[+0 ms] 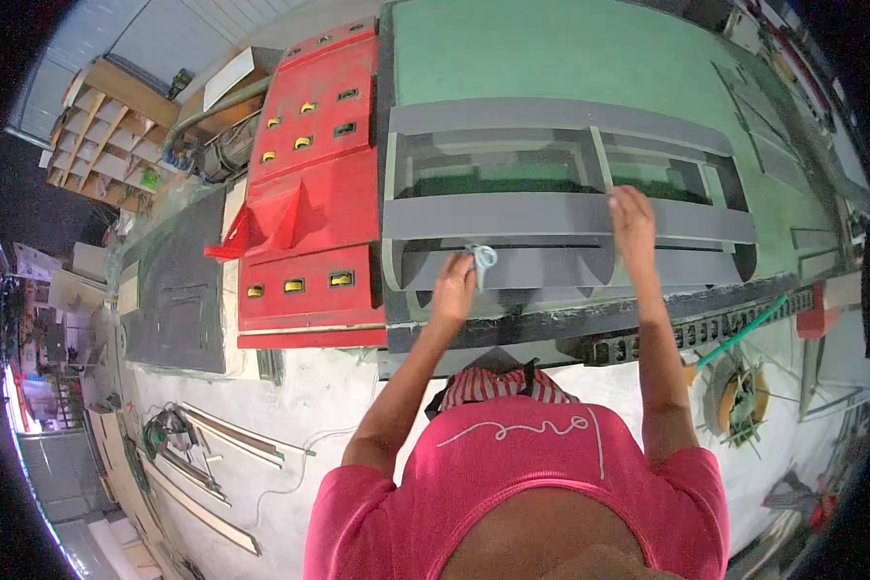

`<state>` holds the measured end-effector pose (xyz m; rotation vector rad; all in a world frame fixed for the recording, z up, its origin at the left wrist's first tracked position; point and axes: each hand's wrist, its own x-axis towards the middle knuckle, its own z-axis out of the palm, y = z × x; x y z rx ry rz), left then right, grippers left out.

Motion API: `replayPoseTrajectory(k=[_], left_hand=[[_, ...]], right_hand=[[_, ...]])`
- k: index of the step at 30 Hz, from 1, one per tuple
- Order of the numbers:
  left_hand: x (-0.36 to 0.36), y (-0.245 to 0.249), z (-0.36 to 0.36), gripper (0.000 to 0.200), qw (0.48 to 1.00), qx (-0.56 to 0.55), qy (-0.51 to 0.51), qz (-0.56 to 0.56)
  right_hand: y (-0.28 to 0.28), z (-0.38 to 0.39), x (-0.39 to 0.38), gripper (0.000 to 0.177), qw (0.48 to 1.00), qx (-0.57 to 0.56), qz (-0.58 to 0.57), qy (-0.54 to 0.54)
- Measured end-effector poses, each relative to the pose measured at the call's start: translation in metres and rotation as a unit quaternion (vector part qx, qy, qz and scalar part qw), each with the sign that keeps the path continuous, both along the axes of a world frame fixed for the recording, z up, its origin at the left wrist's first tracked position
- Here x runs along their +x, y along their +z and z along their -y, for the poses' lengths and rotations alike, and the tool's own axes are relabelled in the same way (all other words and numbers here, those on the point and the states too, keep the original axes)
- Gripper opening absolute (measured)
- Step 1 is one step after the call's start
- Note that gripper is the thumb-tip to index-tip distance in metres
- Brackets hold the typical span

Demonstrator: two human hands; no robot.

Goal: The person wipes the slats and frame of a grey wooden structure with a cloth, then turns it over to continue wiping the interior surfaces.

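Note:
A grey shelf-like frame (493, 215) with long slats and upright dividers lies on the green table top (551, 48). My left hand (454, 285) is closed around scissors with pale blue handle loops (484, 257), in front of the frame's lower left part. My right hand (632, 217) is at the middle slat, close to the central divider (601, 159). Its fingers are bent together at the slat's upper edge, and anything between them is too small to make out.
A red machine panel (319, 184) with yellow rollers adjoins the table on the left. Wooden pigeonholes (101, 135) stand at the upper left. Long strips (203, 503) lie on the floor. A round orange-rimmed object (744, 401) is at the right.

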<state>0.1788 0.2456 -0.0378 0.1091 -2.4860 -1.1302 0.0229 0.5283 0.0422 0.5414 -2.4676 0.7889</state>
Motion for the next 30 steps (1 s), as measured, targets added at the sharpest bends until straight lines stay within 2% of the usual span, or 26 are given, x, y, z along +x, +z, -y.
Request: replayPoseTrajectory(k=[1,2,4,7,8,10,11,13,14,16,18,19,20,21,22,23,24,25,26,27,29,30], left_hand=[[-0.004,-0.007,0.008,0.025,0.991,-0.11,0.039,-0.061],[-0.012,-0.003,0.016,0.025,0.991,-0.11,0.043,-0.061],[-0.026,0.006,0.027,0.023,0.983,-0.158,0.013,-0.087],[-0.025,0.001,0.029,0.025,0.977,-0.192,-0.001,-0.091],[-0.022,-0.002,0.031,0.025,0.978,-0.191,0.001,-0.089],[-0.022,0.02,0.027,0.027,0.979,-0.162,-0.062,-0.11],[-0.022,0.033,0.025,0.027,0.979,-0.159,-0.062,-0.112],[-0.022,0.064,0.023,0.029,0.978,-0.108,-0.17,-0.055],[-0.034,0.078,0.028,0.028,0.974,-0.129,-0.167,-0.083],[-0.087,0.091,0.041,0.014,0.964,-0.149,-0.092,-0.199],[-0.138,0.076,0.061,0.01,0.974,-0.132,0.052,-0.178],[-0.171,0.046,0.082,0.011,0.939,0.302,0.139,-0.091],[-0.202,0.01,0.102,0.013,0.711,0.675,0.193,0.013],[-0.226,-0.023,0.115,0.013,0.71,0.677,0.191,0.008],[-0.247,-0.053,0.124,0.016,0.575,0.779,0.248,-0.035],[-0.261,-0.064,0.126,0.019,0.418,0.856,0.295,-0.075],[-0.267,-0.059,0.118,0.019,0.416,0.858,0.291,-0.078],[-0.27,-0.055,0.106,0.024,0.601,0.739,0.297,-0.069],[-0.272,-0.051,0.098,0.028,0.757,0.583,0.29,-0.056],[-0.283,-0.066,0.103,0.028,0.757,0.583,0.289,-0.055],[-0.311,-0.107,0.119,0.028,0.626,0.698,0.31,-0.156],[-0.312,-0.105,0.124,0.028,0.626,0.699,0.308,-0.157]], right_hand=[[-0.015,-0.013,-0.012,0.022,0.998,0.027,-0.031,-0.051],[-0.026,-0.022,-0.017,0.022,0.998,0.027,-0.033,-0.047],[-0.037,-0.029,-0.022,0.022,0.987,0.118,-0.06,-0.085],[-0.046,-0.026,-0.024,0.022,0.982,0.125,-0.073,-0.118],[-0.048,-0.024,-0.023,0.022,0.983,0.126,-0.072,-0.114],[-0.047,-0.025,-0.024,0.024,0.98,0.139,-0.074,-0.121],[-0.047,-0.026,-0.024,0.024,0.98,0.141,-0.076,-0.122],[-0.045,-0.024,-0.021,0.024,0.974,0.167,-0.085,-0.13],[-0.045,-0.024,-0.021,0.024,0.973,0.168,-0.085,-0.132],[-0.043,-0.025,-0.023,0.022,0.972,0.19,-0.075,-0.112],[-0.043,-0.027,-0.027,0.02,0.972,0.197,-0.066,-0.108],[-0.043,-0.027,-0.03,0.017,0.972,0.204,-0.054,-0.103],[-0.043,-0.026,-0.031,0.017,0.972,0.203,-0.06,-0.102],[-0.043,-0.026,-0.03,0.016,0.973,0.193,-0.078,-0.1],[-0.043,-0.027,-0.029,0.014,0.973,0.184,-0.097,-0.099],[-0.041,-0.028,-0.029,0.014,0.972,0.186,-0.104,-0.097],[-0.04,-0.027,-0.029,0.015,0.974,0.182,-0.099,-0.096],[-0.041,-0.027,-0.028,0.015,0.975,0.176,-0.092,-0.097],[-0.041,-0.027,-0.029,0.016,0.975,0.177,-0.084,-0.101],[-0.04,-0.027,-0.029,0.016,0.975,0.177,-0.084,-0.103],[-0.039,-0.025,-0.029,0.017,0.976,0.182,-0.048,-0.114],[-0.039,-0.024,-0.029,0.017,0.975,0.182,-0.05,-0.115]])
